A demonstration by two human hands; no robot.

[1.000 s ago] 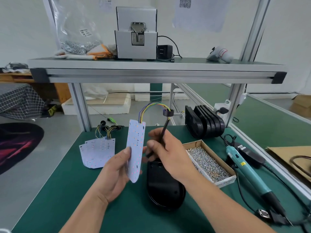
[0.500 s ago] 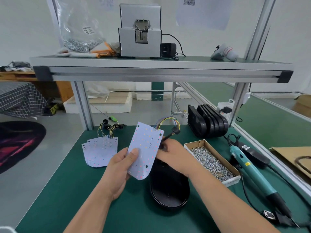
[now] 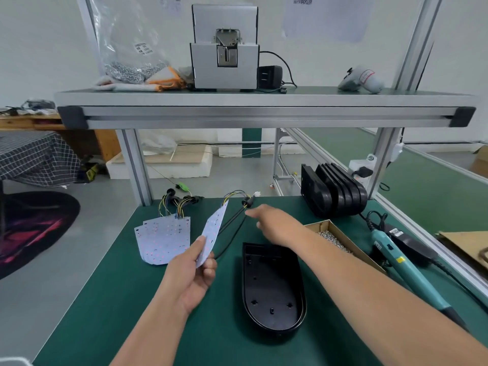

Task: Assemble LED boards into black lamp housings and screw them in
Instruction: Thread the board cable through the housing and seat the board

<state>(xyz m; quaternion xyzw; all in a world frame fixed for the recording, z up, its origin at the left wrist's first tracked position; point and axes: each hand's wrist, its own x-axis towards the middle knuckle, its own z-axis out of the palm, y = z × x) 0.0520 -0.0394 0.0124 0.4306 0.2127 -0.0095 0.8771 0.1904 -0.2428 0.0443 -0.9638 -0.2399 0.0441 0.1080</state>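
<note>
Plastic, metal and card on a matt green bench

The lamp housing is black semi-gloss plastic; the LED board looks smooth white, the bench mat matt green, the shelf rail brushed aluminium, the screw box plain cardboard.

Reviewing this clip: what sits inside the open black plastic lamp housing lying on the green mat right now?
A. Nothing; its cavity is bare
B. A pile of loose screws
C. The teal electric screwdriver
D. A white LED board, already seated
A: the black plastic lamp housing shows only its bare moulded floor, while the left hand holds the white LED board above the mat, clear of it.
</note>
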